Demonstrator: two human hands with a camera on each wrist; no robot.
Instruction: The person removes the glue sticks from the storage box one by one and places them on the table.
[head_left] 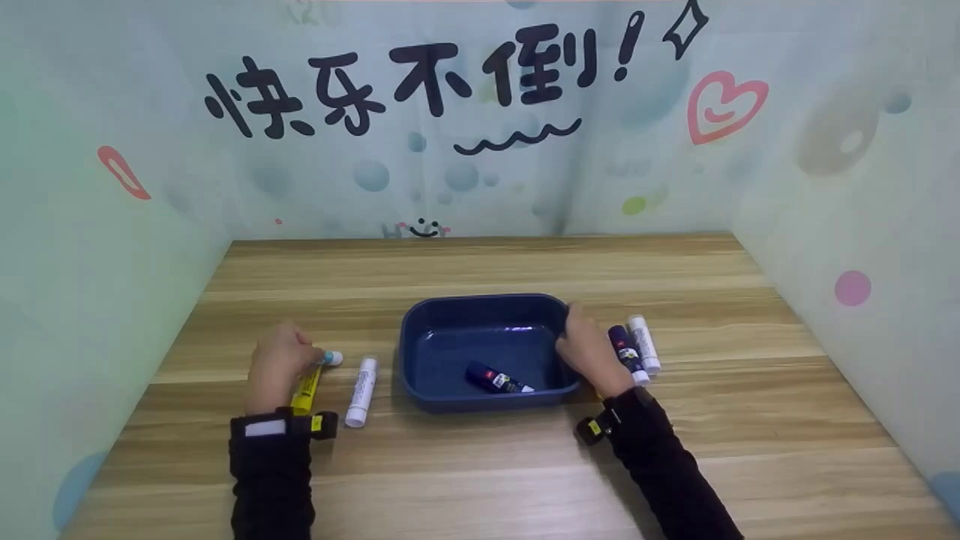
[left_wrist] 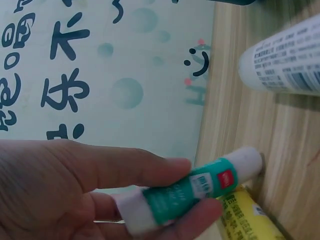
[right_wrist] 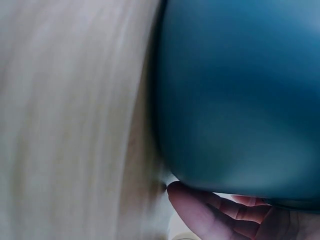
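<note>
My left hand (head_left: 277,367) pinches a green glue stick (left_wrist: 195,192) with white ends between thumb and fingers. Just under it, a yellow glue stick (head_left: 306,394) lies on the table. A white glue stick (head_left: 362,391) lies to the right of that hand. At the middle of the table stands a dark blue basin (head_left: 450,405), with one dark blue glue stick (head_left: 496,379) lying inside. My right hand (head_left: 596,352) grips the basin's right rim; in the right wrist view the basin wall hides part of its fingers (right_wrist: 195,210).
Right of my right hand lie a dark blue glue stick (head_left: 627,351) and a white one (head_left: 645,345), side by side. Something yellow-orange shows partly beneath the right wrist. Printed cloth walls (head_left: 480,187) enclose the wooden table (head_left: 480,472) at the back and both sides.
</note>
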